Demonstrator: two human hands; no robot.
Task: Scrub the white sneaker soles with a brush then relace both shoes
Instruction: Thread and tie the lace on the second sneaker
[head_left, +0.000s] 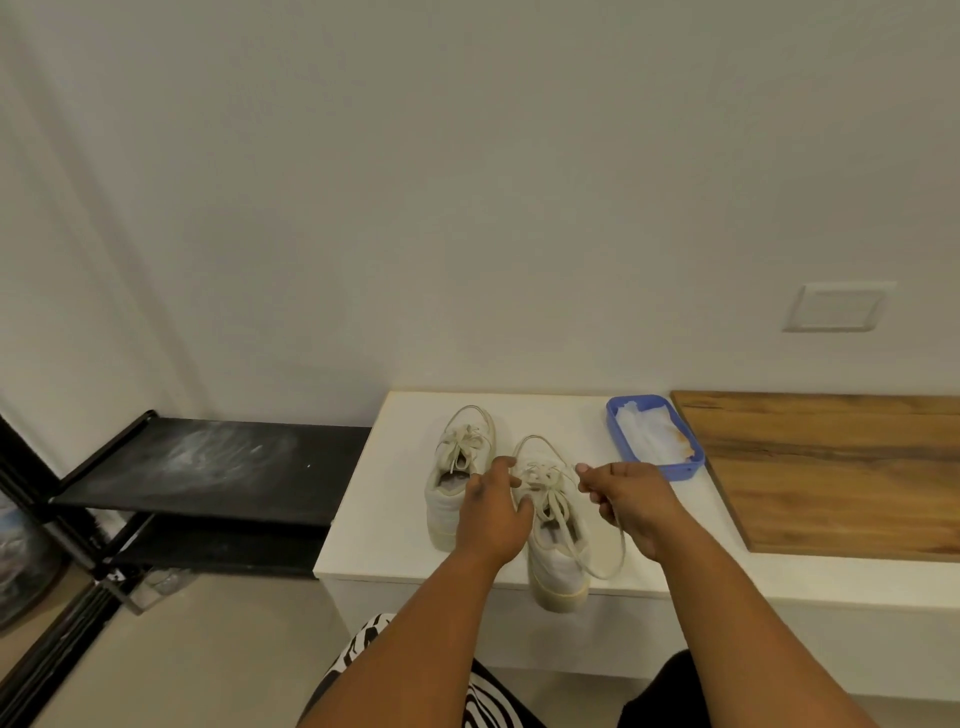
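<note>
Two white sneakers stand side by side on a white bench (384, 519), toes toward the wall. The left sneaker (457, 467) has its laces tied in a bow. The right sneaker (558, 551) juts its heel over the bench's front edge. My left hand (493, 514) rests on the right sneaker's inner side, fingers at the lace crossing. My right hand (628, 499) pinches a loose lace (618, 551) that loops down beside the right sneaker's heel. No brush is in view.
A blue plastic tray (621, 415) holding white cloth or paper sits at the back right of the bench. A wooden board (831, 467) lies to its right. A black shoe rack (208, 467) stands left of the bench. A wall runs directly behind.
</note>
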